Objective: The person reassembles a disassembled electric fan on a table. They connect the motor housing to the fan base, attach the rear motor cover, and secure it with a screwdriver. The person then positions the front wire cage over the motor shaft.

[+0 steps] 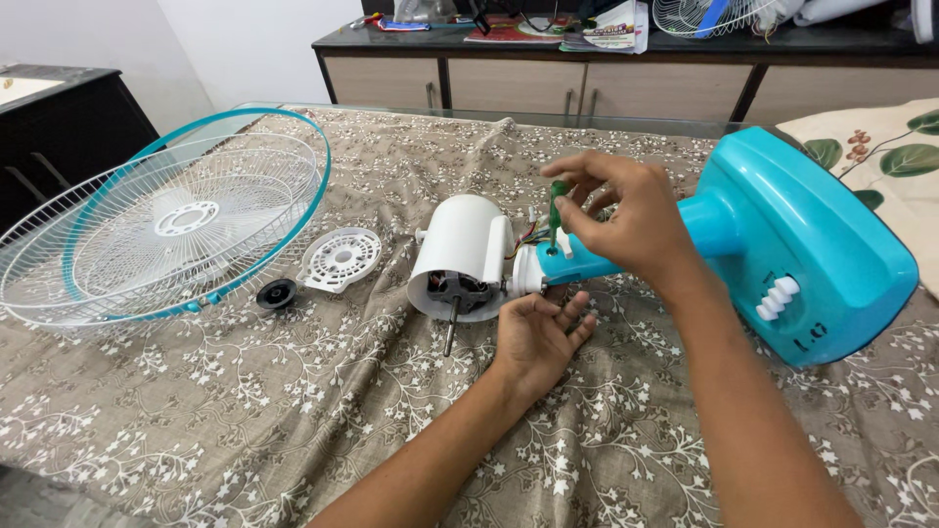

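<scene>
Now, fan neck: the blue neck lies flat on the flowery cloth, w/ the white motor cover joined on at its left end.
Right hand: the right hand is just above the neck, fingers pinched shut on a green screwdriver. The tip points down & sits on top of the neck.
Left hand: the left hand lies palm up, just below the neck. Fingers loose & apart, holding nothing. Fingertips are near the neck; can't tell if they touch.
Base: the big blue fan base is at the neck's right end.
Done so far: looks like the fan is partly taken apart. The wire guards are off, far left of the neck. A white round plate & black knob lie between guards & motor. No blade on the bare shaft.
Left to do: motor cover & neck are joined; the screw spot under the tip is too small to see.
</scene>
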